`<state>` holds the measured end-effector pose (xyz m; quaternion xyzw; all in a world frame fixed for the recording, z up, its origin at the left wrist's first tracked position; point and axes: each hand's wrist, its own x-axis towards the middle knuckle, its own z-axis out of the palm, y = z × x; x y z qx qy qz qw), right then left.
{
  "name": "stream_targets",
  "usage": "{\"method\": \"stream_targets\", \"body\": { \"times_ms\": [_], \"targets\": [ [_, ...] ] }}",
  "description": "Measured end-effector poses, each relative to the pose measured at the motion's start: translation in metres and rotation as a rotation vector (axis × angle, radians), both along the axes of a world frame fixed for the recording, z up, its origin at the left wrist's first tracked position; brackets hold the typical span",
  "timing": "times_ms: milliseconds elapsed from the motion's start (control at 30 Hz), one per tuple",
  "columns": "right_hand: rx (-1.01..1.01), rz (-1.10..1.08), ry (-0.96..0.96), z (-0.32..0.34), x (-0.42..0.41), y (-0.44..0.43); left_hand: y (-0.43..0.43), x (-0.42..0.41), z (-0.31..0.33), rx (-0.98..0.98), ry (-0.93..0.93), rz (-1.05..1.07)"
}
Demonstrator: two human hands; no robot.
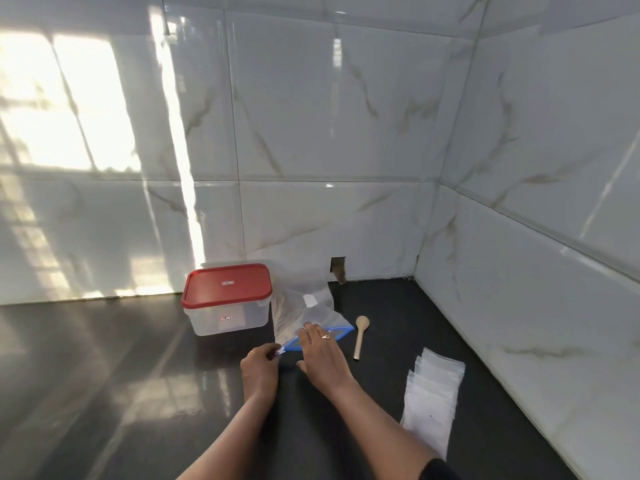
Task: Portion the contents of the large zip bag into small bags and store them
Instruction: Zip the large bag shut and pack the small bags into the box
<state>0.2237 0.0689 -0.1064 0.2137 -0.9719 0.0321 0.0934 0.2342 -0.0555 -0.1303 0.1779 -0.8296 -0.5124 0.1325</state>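
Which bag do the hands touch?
The large bag with the blue zip, beside the box: left hand pinches its corner, right hand rests on it. The small bags lie untouched.

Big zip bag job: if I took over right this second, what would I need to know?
Left hand pinches the corner of the large zip bag at its blue zip end. Right hand presses flat on that zip.
Wooden spoon lies right of the bag. The small bags are stacked flat further right. The red-lidded container stands left, lid on.
Done: nothing portioned that shows.
Left: open the bag, spoon portions into small bags, seal, store them.
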Motion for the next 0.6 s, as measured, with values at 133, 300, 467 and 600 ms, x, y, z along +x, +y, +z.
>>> {"method": "stream_targets", "body": {
  "times_ms": [133, 300, 467, 600],
  "targets": [
    [-0.069, -0.044, 0.081, 0.003, -0.008, -0.011, -0.001, -0.004, 0.007, -0.200, 0.174, -0.173],
    [-0.158, -0.057, 0.278, 0.019, -0.020, -0.006, 0.004, -0.014, 0.022, -0.161, 0.293, -0.218],
    [-0.394, -0.141, 0.177, 0.056, -0.045, 0.028, -0.003, -0.026, 0.032, 0.094, 0.178, -0.085],
    [-0.657, -0.147, 0.183, 0.090, -0.047, 0.060, -0.013, -0.038, 0.032, 0.178, 0.060, -0.093]
  ]
}}
